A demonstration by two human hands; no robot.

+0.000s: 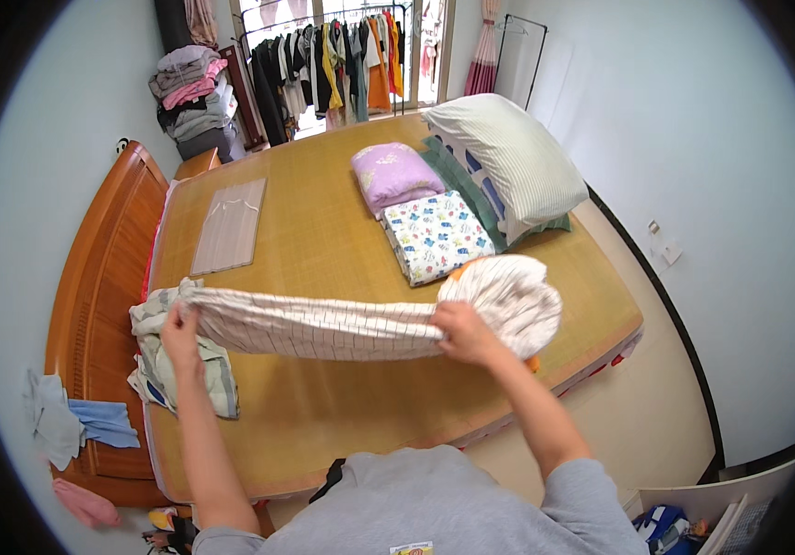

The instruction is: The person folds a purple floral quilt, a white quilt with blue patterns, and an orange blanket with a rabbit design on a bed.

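Observation:
A white cloth with thin dark stripes (323,324) is stretched sideways above the bed between my two hands. My left hand (182,331) is closed on its left end, beside a rumpled green and white patterned cloth (217,375) on the mat. My right hand (462,331) grips the same striped cloth farther along. Beyond that hand the cloth bunches into a rounded heap on the bed, with bits of orange showing at its edges. What lies under the heap is hidden.
A tan mat (314,222) covers the bed. On it lie a folded striped piece (231,225), a purple folded quilt (394,174), a fish-print folded cloth (438,236) and a striped pillow (517,162). The wooden headboard (106,305) stands left; a clothes rack (332,69) is at the back.

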